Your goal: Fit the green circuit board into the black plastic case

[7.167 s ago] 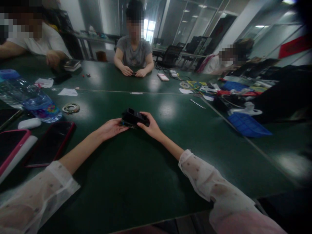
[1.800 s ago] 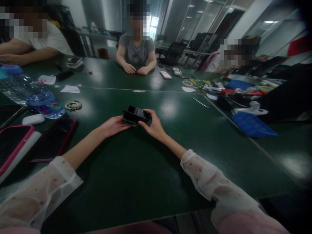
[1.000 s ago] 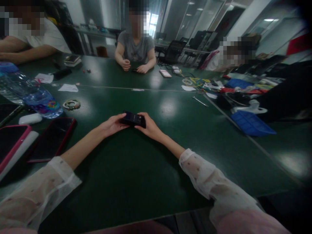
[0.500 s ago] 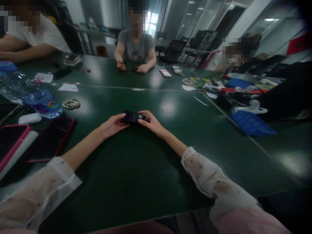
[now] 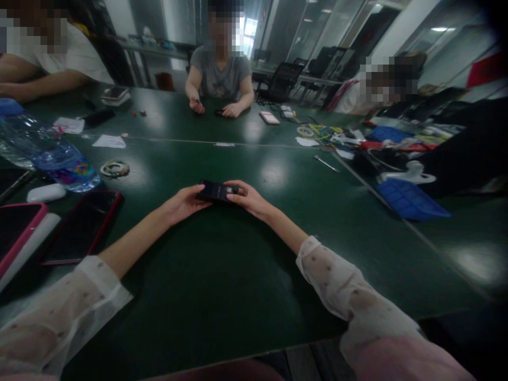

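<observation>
A small black box-like device (image 5: 215, 191) with faint light markings is held level just over the dark green table (image 5: 222, 275). My left hand (image 5: 188, 203) grips its left end, thumb on top and fingers beneath. At the right end, my right hand (image 5: 246, 199) is closed round it, with the thumb on the near edge and the index finger along the far side. Some small part shows beside the right fingers, too blurred to make out.
To the left are a water bottle (image 5: 65, 161), a red-edged phone (image 5: 82, 226), a pink-edged phone (image 5: 18, 227) and a coiled cable (image 5: 115, 169). A wrench (image 5: 326, 163) and blue tray (image 5: 410, 200) lie right. A person (image 5: 222, 74) sits opposite.
My right thumb and fingers have shifted very slightly on the device. The view has moved a little, and both hands keep their hold.
</observation>
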### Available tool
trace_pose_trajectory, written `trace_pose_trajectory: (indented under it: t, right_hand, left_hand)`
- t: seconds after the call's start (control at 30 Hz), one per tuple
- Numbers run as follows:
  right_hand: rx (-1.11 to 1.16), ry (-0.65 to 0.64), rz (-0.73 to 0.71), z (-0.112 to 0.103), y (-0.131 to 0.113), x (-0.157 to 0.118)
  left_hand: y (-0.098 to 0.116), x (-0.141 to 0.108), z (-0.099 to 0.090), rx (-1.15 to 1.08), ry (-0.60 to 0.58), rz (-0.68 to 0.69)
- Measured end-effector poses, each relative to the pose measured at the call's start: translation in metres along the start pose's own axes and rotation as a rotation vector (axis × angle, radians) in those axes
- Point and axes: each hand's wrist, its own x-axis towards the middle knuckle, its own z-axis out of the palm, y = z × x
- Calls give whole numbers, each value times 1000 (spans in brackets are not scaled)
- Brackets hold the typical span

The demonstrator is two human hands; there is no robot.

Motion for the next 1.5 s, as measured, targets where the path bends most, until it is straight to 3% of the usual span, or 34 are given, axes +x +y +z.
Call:
trace_pose_trajectory:
  t: [0.77, 1.0, 1.13, 1.5]
  right_hand:
    - [102, 16, 1, 1, 2, 0]
    - [35, 55, 0, 6, 2, -1]
    - [-129, 105, -59, 11, 2, -2]
    - [-543, 128, -403, 23, 4, -7]
  left_hand:
    - [1, 2, -2, -16, -68, -30]
    - [0, 5, -4, -21, -67, -31]
    - [1, 5, -3, 9, -49, -23]
    - [4, 7, 0, -35, 23, -79]
